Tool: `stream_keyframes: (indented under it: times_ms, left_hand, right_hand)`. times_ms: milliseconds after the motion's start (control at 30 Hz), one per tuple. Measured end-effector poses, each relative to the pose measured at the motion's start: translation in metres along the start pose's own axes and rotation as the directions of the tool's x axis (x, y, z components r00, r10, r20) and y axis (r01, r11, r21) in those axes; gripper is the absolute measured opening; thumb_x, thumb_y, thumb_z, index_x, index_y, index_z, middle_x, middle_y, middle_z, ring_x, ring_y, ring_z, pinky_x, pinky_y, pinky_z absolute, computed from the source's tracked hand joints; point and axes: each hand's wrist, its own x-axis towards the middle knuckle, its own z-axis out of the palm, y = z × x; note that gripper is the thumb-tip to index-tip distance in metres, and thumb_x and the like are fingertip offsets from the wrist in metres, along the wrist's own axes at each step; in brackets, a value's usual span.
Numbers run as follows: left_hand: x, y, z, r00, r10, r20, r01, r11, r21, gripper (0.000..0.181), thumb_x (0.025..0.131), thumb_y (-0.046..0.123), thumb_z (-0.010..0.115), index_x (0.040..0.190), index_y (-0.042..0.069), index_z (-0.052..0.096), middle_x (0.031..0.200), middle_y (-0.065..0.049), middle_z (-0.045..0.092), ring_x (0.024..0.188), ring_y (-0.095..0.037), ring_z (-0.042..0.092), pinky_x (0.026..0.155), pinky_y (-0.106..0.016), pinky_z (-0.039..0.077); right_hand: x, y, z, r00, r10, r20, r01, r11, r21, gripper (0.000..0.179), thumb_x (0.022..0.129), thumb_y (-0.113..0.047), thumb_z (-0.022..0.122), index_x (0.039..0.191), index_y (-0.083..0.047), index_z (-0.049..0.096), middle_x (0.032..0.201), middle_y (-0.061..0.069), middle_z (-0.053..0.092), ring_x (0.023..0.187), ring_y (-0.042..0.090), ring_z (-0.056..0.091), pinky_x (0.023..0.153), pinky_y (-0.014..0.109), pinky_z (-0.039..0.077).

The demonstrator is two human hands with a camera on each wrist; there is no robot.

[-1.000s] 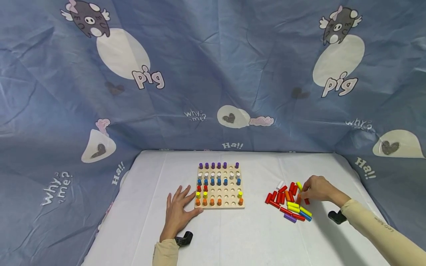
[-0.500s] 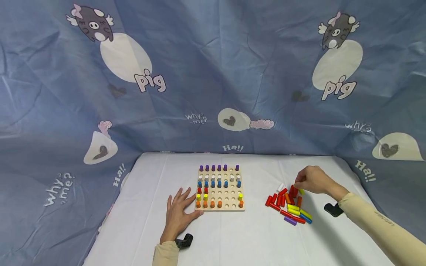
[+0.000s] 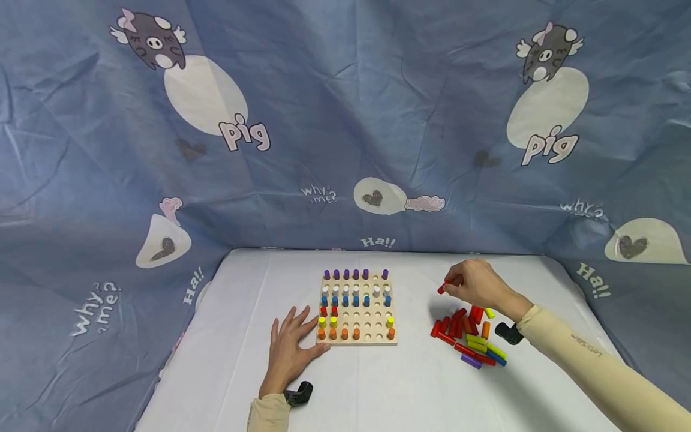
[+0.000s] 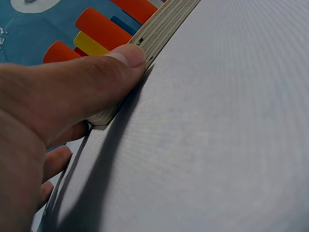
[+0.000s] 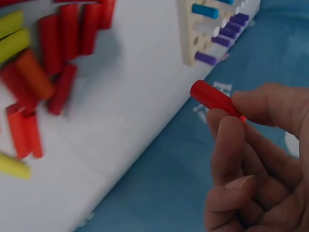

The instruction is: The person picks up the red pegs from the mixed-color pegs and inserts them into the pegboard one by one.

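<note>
A wooden pegboard lies on the white table, with upright pegs in purple, white, blue, red, yellow and orange rows. At its front left corner my left hand rests with fingers spread, and in the left wrist view the thumb presses the board's front edge. My right hand is raised right of the board. Its thumb and fingertips pinch a red peg, which sticks out tilted in the right wrist view. Below that hand lies a loose heap of pegs, mostly red, with a purple peg at its front.
Yellow pegs and a blue peg lie in the heap's front right part. White cloth covers the table. Behind it hangs a blue printed curtain. A black device sits at each wrist.
My right hand has moved from the heap to the left and back, lifting a red peg out of it. The left hand stays on the board's corner.
</note>
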Motion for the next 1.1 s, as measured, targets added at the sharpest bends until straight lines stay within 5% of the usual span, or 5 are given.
stream_keyframes:
  times_ms: [233,633,1100]
  left_hand:
    - [-0.001,0.000,0.001,1.000,-0.011,0.014,0.011,1.000,0.001,0.075,0.067,0.060,0.082,0.129,0.021,0.067,0.152,-0.002,0.047,0.148,-0.033,0.029,0.119,-0.064,0.003]
    - [0.000,-0.003,0.002,1.000,0.009,-0.002,-0.009,1.000,0.012,0.076,0.067,0.062,0.081,0.129,0.020,0.067,0.151,-0.003,0.048,0.147,-0.034,0.029,0.119,-0.064,0.004]
    - [0.000,-0.001,-0.001,1.000,0.009,0.004,-0.009,1.000,-0.001,0.074,0.068,0.059,0.082,0.129,0.020,0.067,0.151,-0.003,0.048,0.147,-0.034,0.029,0.119,-0.065,0.004]
  right_hand:
    - [0.020,-0.030,0.018,0.989,-0.149,-0.008,0.148,0.989,-0.025,0.006,0.084,-0.020,0.080,0.081,-0.017,0.077,0.070,-0.013,0.070,0.052,-0.002,0.049,0.046,0.019,0.043]
    - [0.049,-0.078,0.052,0.941,-0.337,-0.005,0.333,0.931,-0.150,0.004,0.084,-0.021,0.079,0.084,-0.019,0.076,0.076,-0.011,0.068,0.059,-0.002,0.053,0.051,0.017,0.045]
    - [0.081,-0.103,0.083,0.937,-0.345,0.050,0.348,0.916,-0.198,0.007,0.082,-0.027,0.082,0.086,-0.022,0.080,0.073,-0.008,0.053,0.059,0.004,0.048,0.048,0.021,0.039]
